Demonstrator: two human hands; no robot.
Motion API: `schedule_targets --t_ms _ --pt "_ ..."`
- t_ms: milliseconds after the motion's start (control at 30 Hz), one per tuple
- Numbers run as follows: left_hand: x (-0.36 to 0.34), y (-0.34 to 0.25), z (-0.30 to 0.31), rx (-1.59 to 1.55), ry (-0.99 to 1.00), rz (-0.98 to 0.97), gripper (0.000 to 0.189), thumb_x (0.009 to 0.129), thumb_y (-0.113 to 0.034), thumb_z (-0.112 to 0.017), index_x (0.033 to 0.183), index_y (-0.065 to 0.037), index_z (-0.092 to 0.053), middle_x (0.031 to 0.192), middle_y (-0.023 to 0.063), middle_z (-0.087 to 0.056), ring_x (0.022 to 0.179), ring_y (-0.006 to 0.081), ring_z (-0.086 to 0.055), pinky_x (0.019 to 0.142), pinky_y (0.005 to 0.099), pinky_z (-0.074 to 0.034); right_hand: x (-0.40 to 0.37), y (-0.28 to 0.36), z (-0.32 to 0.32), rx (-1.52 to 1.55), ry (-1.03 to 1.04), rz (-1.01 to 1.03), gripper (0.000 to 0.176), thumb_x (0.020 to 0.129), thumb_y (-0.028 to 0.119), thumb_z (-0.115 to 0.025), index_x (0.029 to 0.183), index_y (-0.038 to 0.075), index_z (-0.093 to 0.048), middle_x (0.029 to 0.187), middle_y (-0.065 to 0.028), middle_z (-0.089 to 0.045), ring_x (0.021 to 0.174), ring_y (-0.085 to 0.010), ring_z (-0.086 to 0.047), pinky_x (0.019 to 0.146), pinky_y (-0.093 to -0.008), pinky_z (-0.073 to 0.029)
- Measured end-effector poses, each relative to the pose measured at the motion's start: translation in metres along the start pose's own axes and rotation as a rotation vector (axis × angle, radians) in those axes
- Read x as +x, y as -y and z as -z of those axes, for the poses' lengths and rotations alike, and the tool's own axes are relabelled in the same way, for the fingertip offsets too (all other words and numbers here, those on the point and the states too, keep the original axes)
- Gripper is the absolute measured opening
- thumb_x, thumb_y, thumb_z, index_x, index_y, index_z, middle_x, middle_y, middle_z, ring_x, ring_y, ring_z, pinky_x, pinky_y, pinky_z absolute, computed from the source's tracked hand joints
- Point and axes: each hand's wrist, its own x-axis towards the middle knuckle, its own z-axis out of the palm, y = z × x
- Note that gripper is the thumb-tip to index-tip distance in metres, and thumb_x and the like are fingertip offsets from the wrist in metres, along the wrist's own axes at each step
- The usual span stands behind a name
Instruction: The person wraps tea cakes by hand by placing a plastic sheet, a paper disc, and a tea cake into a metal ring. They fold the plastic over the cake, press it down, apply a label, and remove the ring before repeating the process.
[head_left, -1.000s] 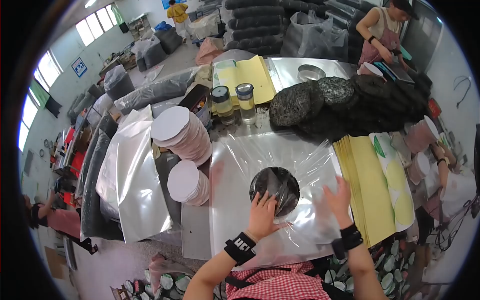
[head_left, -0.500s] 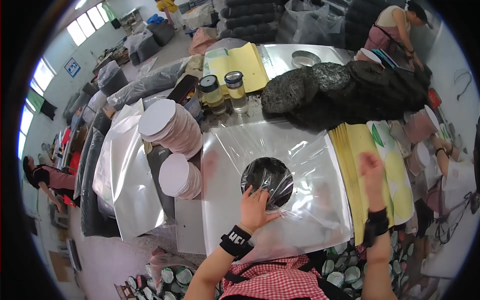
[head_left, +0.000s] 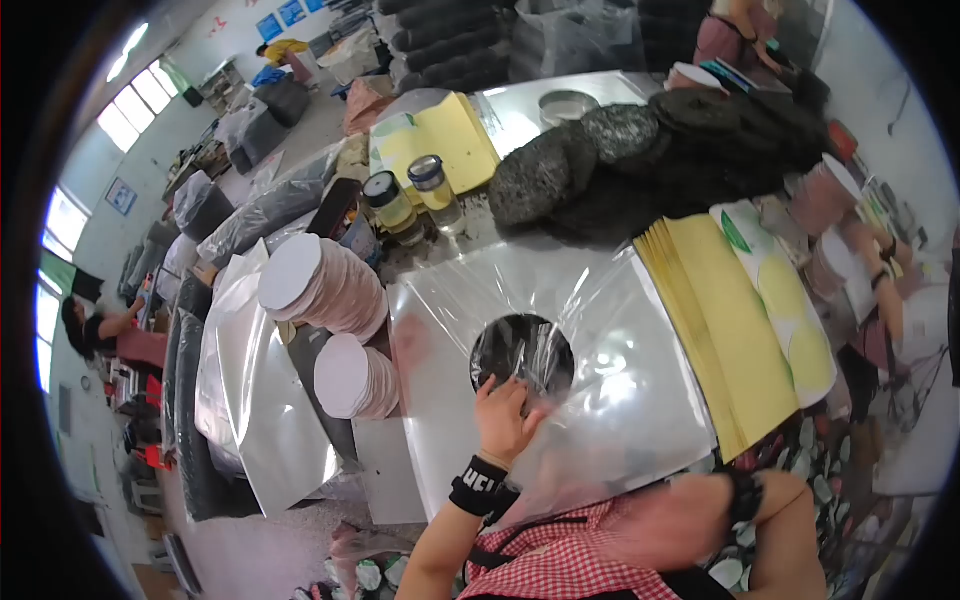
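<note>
A black round disc (head_left: 515,345) lies on a stack of clear plastic sheets (head_left: 630,380), under glossy, wrinkled film. At the disc's near edge rests my left hand (head_left: 508,422), fingers apart and bent over the film, thumb out to the right. My right hand (head_left: 670,525) is a blur in front of the red checked apron (head_left: 560,560); its fingers are smeared, and whether it holds anything does not show. Beyond the sheets is a heap of dark, rough round sheets (head_left: 545,175).
Yellow printed packaging (head_left: 715,310) borders the sheets on the right. White paper discs (head_left: 345,375) are stacked on the left. Two lidded jars (head_left: 435,190) stand behind. Silvery film (head_left: 265,390) lies far left. Other people work around, one person (head_left: 135,335) at the left.
My right hand has swung from above the yellow packaging down and left to in front of the apron. The left hand stays at the disc. My head view has turned slightly.
</note>
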Motion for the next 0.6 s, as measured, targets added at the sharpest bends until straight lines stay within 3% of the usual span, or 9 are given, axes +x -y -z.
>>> schedule_targets --t_ms 67,167,200,267,400,467,500,567,600 --pt "0.002 -0.006 -0.008 -0.02 -0.067 0.128 0.037 0.085 -0.032 -0.068 0.107 -0.002 -0.066 0.098 0.0167 -0.071 0.1 0.0337 -0.067 0.102 0.0458 -0.042 -0.02 0.013 -0.073 0.15 0.441 -0.992 0.059 0.092 0.035 -0.065 0.132 -0.006 -0.053 0.135 -0.0251 -0.054 0.125 -0.0386 -0.053 0.102 -0.0423 -0.047" --pt "0.017 -0.017 -0.006 0.005 -0.147 0.264 0.027 0.082 -0.017 -0.07 0.104 -0.003 -0.063 0.101 0.0146 -0.069 0.095 0.0309 -0.066 0.092 0.0386 -0.047 -0.111 -0.018 -0.11 -0.206 0.358 -1.463 0.108 0.073 0.055 -0.079 0.14 -0.016 -0.033 0.142 -0.0366 -0.04 0.133 -0.05 -0.04 0.114 -0.0521 -0.031" --pt "0.021 -0.025 0.0 -0.002 -0.16 0.342 0.03 0.081 -0.014 -0.071 0.106 -0.004 -0.06 0.106 0.0136 -0.066 0.098 0.031 -0.064 0.09 0.0396 -0.047 -0.11 -0.049 -0.103 -0.099 0.233 -1.732 0.113 0.073 0.053 -0.08 0.144 -0.016 -0.026 0.145 -0.0371 -0.036 0.136 -0.0471 -0.038 0.115 -0.0514 -0.03" --pt "0.018 -0.03 0.0 -0.002 -0.102 0.424 0.045 0.078 -0.009 -0.072 0.119 -0.004 -0.055 0.119 0.0138 -0.059 0.108 0.0329 -0.058 0.085 0.0424 -0.045 -0.119 -0.108 -0.124 0.056 -0.615 -1.763 0.112 0.072 0.048 -0.082 0.147 -0.012 -0.025 0.143 -0.0339 -0.041 0.134 -0.0447 -0.041 0.114 -0.0499 -0.031" --pt "0.012 -0.022 -0.003 0.014 -0.158 0.307 0.048 0.079 -0.01 -0.07 0.124 -0.001 -0.054 0.117 0.0164 -0.058 0.111 0.0337 -0.056 0.094 0.0441 -0.043 -0.034 -0.125 -0.15 -0.125 -0.384 -1.473 0.089 0.079 0.039 -0.078 0.144 -0.006 -0.037 0.139 -0.0281 -0.048 0.129 -0.0407 -0.048 0.109 -0.0467 -0.038" --pt "0.011 -0.009 0.004 -0.114 -0.467 0.164 0.051 0.084 -0.014 -0.067 0.13 0.001 -0.051 0.124 0.0185 -0.055 0.121 0.0318 -0.052 0.104 0.0432 -0.039 -0.033 -0.116 -0.16 -0.304 0.0 -1.21 0.059 0.084 0.028 -0.072 0.131 -0.002 -0.054 0.128 -0.0223 -0.059 0.117 -0.0387 -0.057 0.101 -0.0438 -0.045" --pt "0.019 0.016 0.004 -0.112 -0.476 0.152 0.051 0.084 -0.014 -0.067 0.13 0.001 -0.051 0.124 0.0185 -0.055 0.121 0.0318 -0.052 0.104 0.0432 -0.039 -0.038 -0.119 -0.164 -0.315 -0.005 -1.199 0.059 0.084 0.028 -0.072 0.131 -0.002 -0.054 0.128 -0.0223 -0.059 0.117 -0.0387 -0.057 0.101 -0.0438 -0.045" --pt "0.022 0.067 -0.001 -1.181 -0.655 0.728 0.054 0.088 -0.022 -0.064 0.134 0.002 -0.049 0.133 0.0185 -0.052 0.13 0.0298 -0.046 0.111 0.042 -0.034 -0.047 -0.11 -0.176 -0.154 -0.08 -1.377 0.038 0.087 0.023 -0.068 0.116 0.0 -0.063 0.118 -0.02 -0.064 0.108 -0.036 -0.061 0.094 -0.043 -0.049" --pt "0.029 0.063 -0.001 -1.182 -0.656 0.747 0.054 0.088 -0.022 -0.064 0.134 0.002 -0.049 0.133 0.0185 -0.052 0.13 0.0298 -0.046 0.111 0.042 -0.034 -0.042 -0.114 -0.176 -0.216 -0.069 -1.322 0.028 0.086 0.023 -0.068 0.104 0.002 -0.067 0.104 -0.0176 -0.069 0.093 -0.0357 -0.066 0.085 -0.0426 -0.052"
